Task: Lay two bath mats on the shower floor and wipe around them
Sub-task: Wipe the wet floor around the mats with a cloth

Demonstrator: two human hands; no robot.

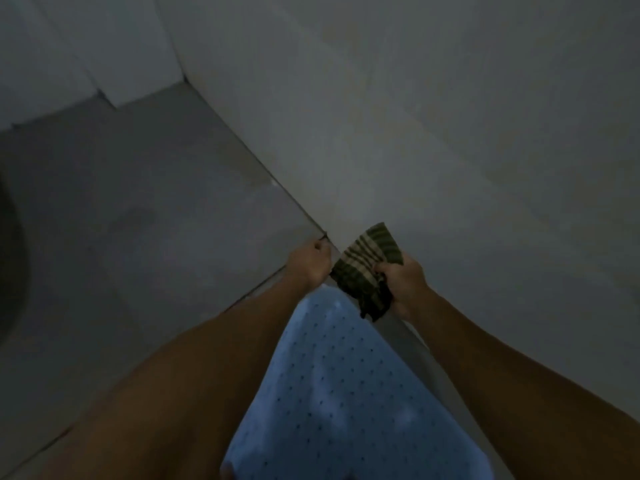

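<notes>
I see right hand (403, 284) gripping bunched green striped cloth (369, 268) just above blue dotted bath mat (332, 393). Left hand (311, 263), fingers curled, at mat's far corner, near wall (415, 116) base.

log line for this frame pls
right hand: grips striped cloth | left hand: curled at floor-wall joint | blue mat: laid

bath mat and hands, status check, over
Right hand grips striped cloth. Left hand curled at floor-wall seam; what it pinches unclear. Blue bath mat down. Nothing in the way.
</notes>
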